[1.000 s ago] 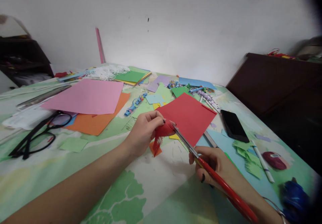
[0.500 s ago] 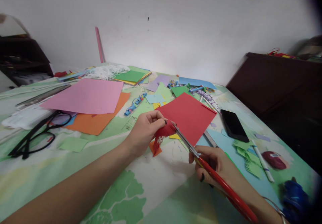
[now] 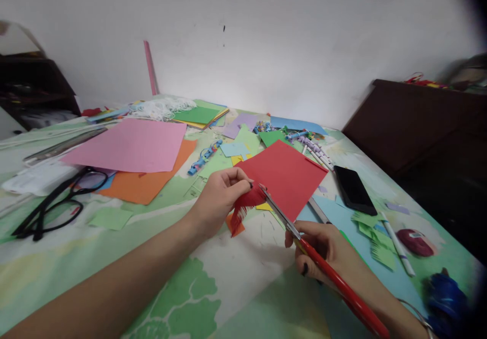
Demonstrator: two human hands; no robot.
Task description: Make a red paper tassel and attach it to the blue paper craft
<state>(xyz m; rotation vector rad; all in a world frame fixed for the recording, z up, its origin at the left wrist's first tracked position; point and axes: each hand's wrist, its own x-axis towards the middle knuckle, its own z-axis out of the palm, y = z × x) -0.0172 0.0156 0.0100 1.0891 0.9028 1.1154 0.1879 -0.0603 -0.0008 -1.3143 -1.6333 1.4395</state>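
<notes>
Between thumb and fingers, my left hand (image 3: 220,197) pinches a small strip of red paper (image 3: 252,197) whose lower edge is cut into a fine fringe. Red-handled scissors (image 3: 323,265) are gripped in my right hand (image 3: 323,242), and their blade tips meet the strip's right end. Behind both hands lies a larger red sheet (image 3: 287,171). Below the strip, a small orange paper piece (image 3: 236,226) rests on the tablecloth, with thin paper slivers close by.
A black phone (image 3: 354,189), fringed green paper pieces (image 3: 375,237) and a dark red yarn ball (image 3: 414,241) lie to the right. Black eyeglasses (image 3: 63,202), a pink sheet (image 3: 133,146) and an orange sheet (image 3: 148,184) are at left. White string (image 3: 162,108) is piled near the wall.
Almost nothing has moved. The scissors still touch the red strip, and both hands keep nearly the same position.
</notes>
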